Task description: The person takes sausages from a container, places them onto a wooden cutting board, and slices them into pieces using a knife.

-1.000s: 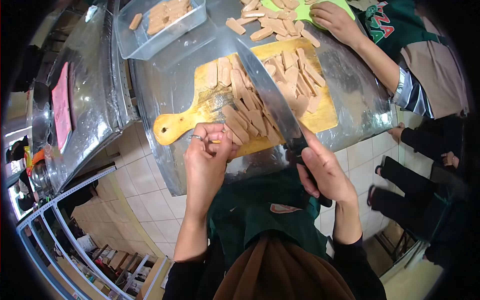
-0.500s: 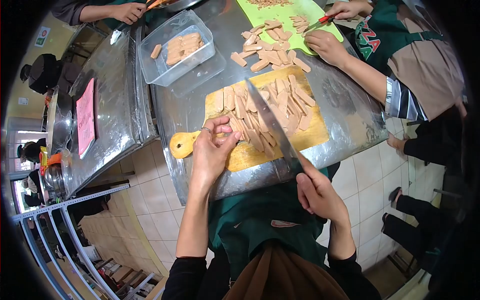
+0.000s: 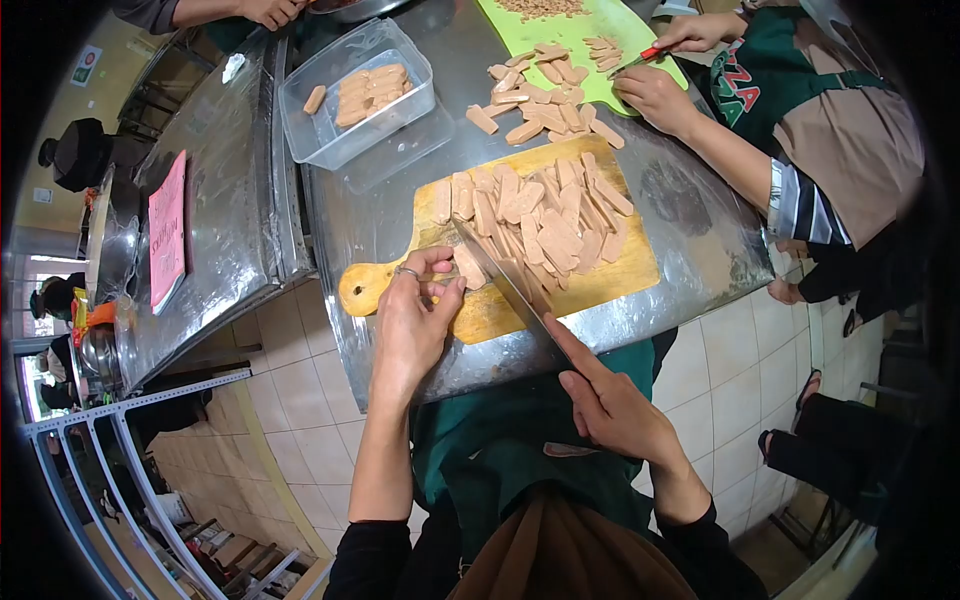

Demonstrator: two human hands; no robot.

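A wooden cutting board [image 3: 640, 262] lies on the metal table, with many flat, pale brown sausage slices [image 3: 560, 238] heaped on it. My left hand [image 3: 415, 310] is at the board's left side, thumb and fingers closed on a sausage piece [image 3: 468, 268]. The handle of a large knife [image 3: 508, 285] is in my right hand [image 3: 615, 405], near the table's front edge. Its blade slants up and left across the board, just right of the held piece, with its tip near the left slices.
Behind the board stands a clear plastic container [image 3: 335, 150] with whole sausages. More slices [image 3: 545, 105] lie beside a green board [image 3: 660, 50], where a co-worker's hands hold a red-handled knife [image 3: 640, 60]. Another table [image 3: 225, 190] bears a pink booklet [image 3: 168, 232] at the left.
The knife has moved left and down from over the heap to beside my left hand, and my right hand has lowered slightly. The view has shifted, showing more of the far table.
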